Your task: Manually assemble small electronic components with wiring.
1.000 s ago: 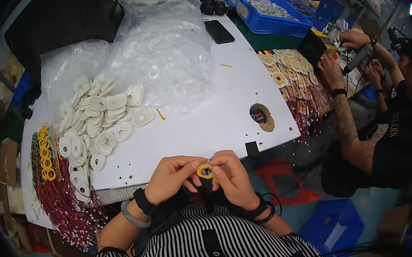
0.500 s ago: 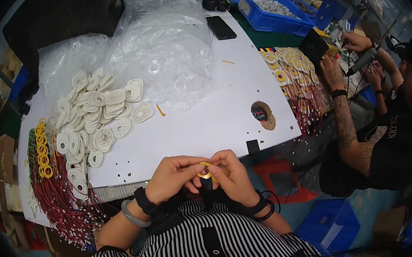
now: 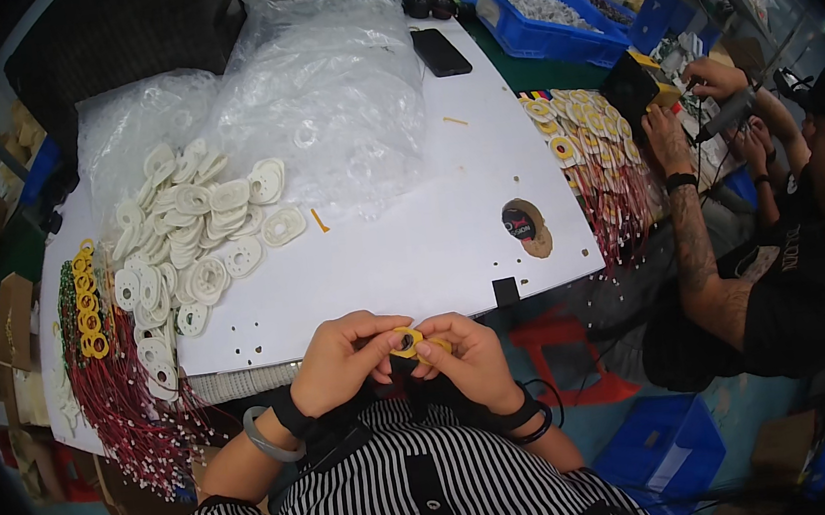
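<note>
Just off the table's near edge, my left hand (image 3: 345,362) pinches a small yellow ring (image 3: 404,340) between thumb and fingers. My right hand (image 3: 471,360) grips yellow material at the ring's right side; whether it is the same piece or another I cannot tell. Something dark shows in the ring's opening. To the left lies a row of similar yellow rings (image 3: 89,317) beside a bundle of dark red wires (image 3: 133,418) with small white ends. Beyond it spreads a heap of white oval plastic plates (image 3: 210,198) with holes.
Clear plastic bags (image 3: 325,96) cover the back of the white table (image 3: 394,269). A phone (image 3: 440,52) and a blue crate (image 3: 519,30) of pale parts lie farther back. Yellow-and-white assemblies (image 3: 586,134) with wires sit at right, near a co-worker's arm (image 3: 680,199) and a tool.
The yellow ring has turned, so its dark opening shows more clearly. My right hand has shifted slightly down and to the right; my left stays nearly in place.
</note>
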`<control>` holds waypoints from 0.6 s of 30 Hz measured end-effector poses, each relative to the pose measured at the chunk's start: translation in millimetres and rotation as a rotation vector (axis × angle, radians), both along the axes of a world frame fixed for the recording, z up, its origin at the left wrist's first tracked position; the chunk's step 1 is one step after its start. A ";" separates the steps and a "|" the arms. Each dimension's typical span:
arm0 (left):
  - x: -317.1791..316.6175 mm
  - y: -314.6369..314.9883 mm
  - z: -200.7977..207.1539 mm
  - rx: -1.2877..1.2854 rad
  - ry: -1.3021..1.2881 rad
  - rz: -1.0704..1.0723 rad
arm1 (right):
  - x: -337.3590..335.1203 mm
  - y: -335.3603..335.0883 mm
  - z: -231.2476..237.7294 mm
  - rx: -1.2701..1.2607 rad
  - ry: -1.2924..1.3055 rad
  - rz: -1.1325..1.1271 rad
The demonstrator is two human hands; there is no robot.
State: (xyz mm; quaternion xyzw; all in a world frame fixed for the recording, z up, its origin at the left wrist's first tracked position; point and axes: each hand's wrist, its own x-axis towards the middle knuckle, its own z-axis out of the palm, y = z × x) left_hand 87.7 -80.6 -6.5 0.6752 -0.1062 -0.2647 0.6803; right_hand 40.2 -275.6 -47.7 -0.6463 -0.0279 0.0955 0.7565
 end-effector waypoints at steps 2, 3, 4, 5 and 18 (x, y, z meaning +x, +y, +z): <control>-1.5 -1.8 -0.3 -0.032 0.022 -0.002 | -0.7 0.6 3.8 0.084 -0.015 -0.016; -2.6 -3.3 -1.4 -0.064 0.021 0.006 | -1.1 0.3 6.4 0.084 -0.014 -0.019; -3.0 -4.2 -2.0 -0.095 0.019 0.015 | -0.7 0.1 9.3 0.084 -0.006 -0.009; -3.0 -4.2 -0.9 -0.095 0.019 0.015 | -0.6 -0.2 10.7 0.084 0.002 0.001; -0.5 -1.0 -5.6 -0.298 0.273 -0.061 | -6.1 -2.2 3.7 -0.050 -0.124 -0.060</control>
